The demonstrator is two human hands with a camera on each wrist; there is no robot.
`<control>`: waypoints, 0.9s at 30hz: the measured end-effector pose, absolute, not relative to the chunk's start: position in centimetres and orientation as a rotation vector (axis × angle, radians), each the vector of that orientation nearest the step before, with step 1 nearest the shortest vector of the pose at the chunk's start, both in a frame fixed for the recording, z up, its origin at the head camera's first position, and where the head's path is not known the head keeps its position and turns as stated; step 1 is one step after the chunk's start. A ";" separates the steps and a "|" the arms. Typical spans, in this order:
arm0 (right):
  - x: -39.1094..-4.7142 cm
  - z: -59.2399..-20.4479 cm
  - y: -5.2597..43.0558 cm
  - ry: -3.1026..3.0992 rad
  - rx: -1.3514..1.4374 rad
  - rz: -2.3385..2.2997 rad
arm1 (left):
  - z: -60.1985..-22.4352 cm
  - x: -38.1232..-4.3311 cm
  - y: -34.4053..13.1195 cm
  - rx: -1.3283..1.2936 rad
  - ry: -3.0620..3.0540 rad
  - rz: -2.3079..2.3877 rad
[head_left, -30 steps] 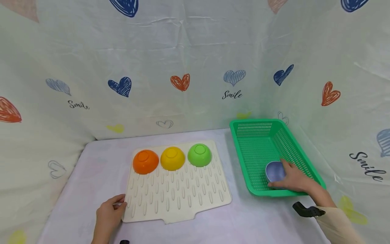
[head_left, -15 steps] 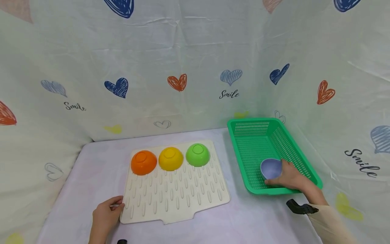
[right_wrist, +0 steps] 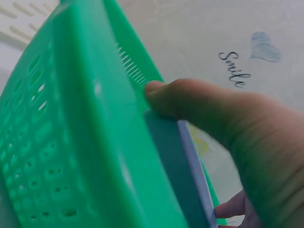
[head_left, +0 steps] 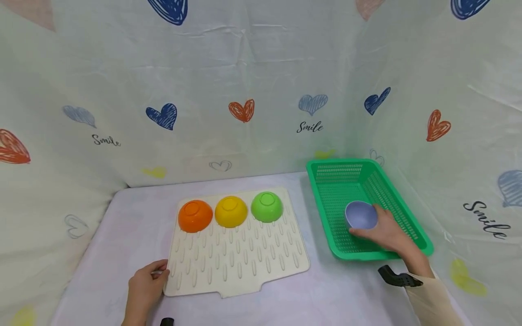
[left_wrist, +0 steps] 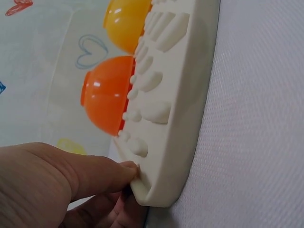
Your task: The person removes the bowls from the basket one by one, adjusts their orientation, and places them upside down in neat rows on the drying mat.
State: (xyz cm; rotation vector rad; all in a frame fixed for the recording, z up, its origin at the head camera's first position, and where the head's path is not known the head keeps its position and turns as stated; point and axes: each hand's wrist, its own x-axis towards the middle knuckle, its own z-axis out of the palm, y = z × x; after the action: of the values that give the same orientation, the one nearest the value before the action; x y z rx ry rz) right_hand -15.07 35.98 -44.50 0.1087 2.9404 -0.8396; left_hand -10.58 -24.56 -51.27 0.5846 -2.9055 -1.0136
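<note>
A purple bowl [head_left: 361, 215] is held by my right hand [head_left: 385, 231], over the near half of the green basket [head_left: 332, 226]. The thumb lies on its near side and the fingers on its right side. In the right wrist view the basket's wall hides much of the purple bowl [right_wrist: 175, 161]. My left hand [head_left: 147, 285] pinches the left edge of a cream drying mat [head_left: 240, 271] near its front corner; the thumb [left_wrist: 104, 175] shows against the rim. Upside down along the mat's back stand an orange bowl [head_left: 195, 216], a yellow bowl [head_left: 231, 212] and a green bowl [head_left: 267, 207].
A white cloth covers the table [head_left: 138, 226]. Behind it and at both sides hangs a pale curtain [head_left: 269, 68] printed with hearts. The basket stands to the right of the mat, close to the curtain, its raised rim all round.
My right hand has raised the purple bowl somewhat and brought it left and away from me inside the basket. My left hand and the bowls on the mat have stayed put.
</note>
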 end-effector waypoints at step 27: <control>-15.2 -40.8 30.4 3.020 0.149 -1.078 | -51.0 -10.0 -24.1 0.543 -2.844 -0.987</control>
State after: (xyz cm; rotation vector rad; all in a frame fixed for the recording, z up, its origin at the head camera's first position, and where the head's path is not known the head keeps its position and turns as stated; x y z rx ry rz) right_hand -15.17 30.38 -40.83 0.1492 3.0204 -1.0784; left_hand -10.02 -24.09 -51.02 0.5433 -2.8443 -0.9866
